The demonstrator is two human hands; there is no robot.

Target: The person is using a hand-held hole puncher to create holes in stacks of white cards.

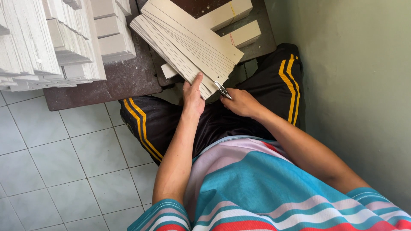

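Gripping the near end of a fanned stack of pale cardboard strips [188, 42], the left hand [192, 99] has its thumb laid up along the stack's edge and its fingers wrapped beneath — a firm grip, closed on the strips. The stack slants from the upper left of the view down toward the person's lap, with its far end resting over the dark brown bench [124, 81]. Right hand [242, 102] sits just beside the same end of the stack, fingers curled around a small metal tool [222, 90] whose shiny tip touches the lower corner of the strips; what kind of tool it is cannot be told.

Farther back on the bench lie two thick blocks of the same pale board [237, 21], and at the left stand tall white stacks of cut pieces [51, 42]. The person sits in black trousers with yellow stripes [150, 124] — pale floor tiles [55, 167] lie to the left, a green wall [355, 85] to the right.
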